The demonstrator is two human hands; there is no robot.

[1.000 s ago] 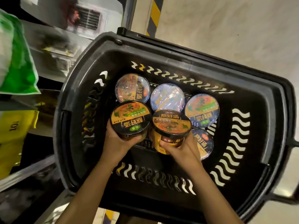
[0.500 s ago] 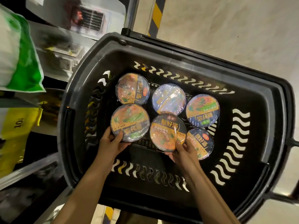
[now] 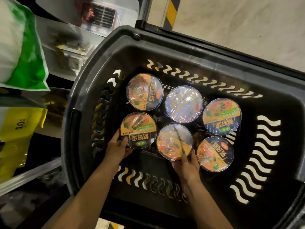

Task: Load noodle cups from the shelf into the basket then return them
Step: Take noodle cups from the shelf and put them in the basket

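Black basket [image 3: 92, 90] holds six cups; left hand [image 3: 118, 147] grips the 8 o'clock cup [image 3: 138, 130], right hand [image 3: 185, 164] grips the 6 o'clock cup [image 3: 174, 141]: seat both flat, then release straight back.

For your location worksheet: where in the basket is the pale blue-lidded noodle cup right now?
In the head view, the blue-lidded cup stands in the far row's middle inside the basket, between two orange-lidded cups.

Six noodle cups [image 3: 184, 103] in basket [image 3: 102, 66], hands [image 3: 118, 147] touching.
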